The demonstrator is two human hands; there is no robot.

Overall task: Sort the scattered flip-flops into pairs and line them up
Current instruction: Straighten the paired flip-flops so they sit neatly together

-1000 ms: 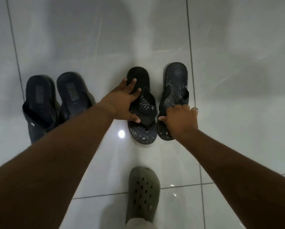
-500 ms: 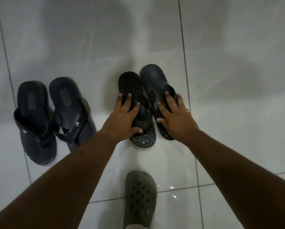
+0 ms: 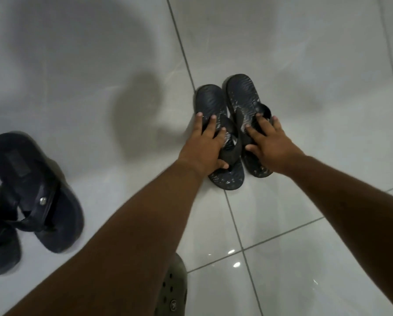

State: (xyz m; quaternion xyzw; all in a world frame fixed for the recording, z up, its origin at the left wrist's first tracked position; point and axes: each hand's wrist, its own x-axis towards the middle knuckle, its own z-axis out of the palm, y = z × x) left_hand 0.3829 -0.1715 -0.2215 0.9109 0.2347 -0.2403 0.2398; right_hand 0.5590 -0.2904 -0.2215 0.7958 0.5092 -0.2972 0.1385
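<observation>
On the tiled floor (image 3: 305, 65), 2 patterned flip-flops lie side by side, touching: the left flip-flop (image 3: 210, 103) at 12 o'clock, the right flip-flop (image 3: 242, 92) just beside it toward 1 o'clock. A second pair (image 3: 31, 201) lies well apart at 9 o'clock. A clog (image 3: 174, 290) sits at 6 o'clock, nearest the person.

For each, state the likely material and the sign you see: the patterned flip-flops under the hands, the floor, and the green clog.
Patterned flip-flops: probably matte rubber or foam, judging by the moulded wavy texture and dull surface. Floor: glazed ceramic or porcelain tile, glossy, with grout lines and light reflections. Green clog: likely moulded foam resin, matte, with punched round holes.
</observation>
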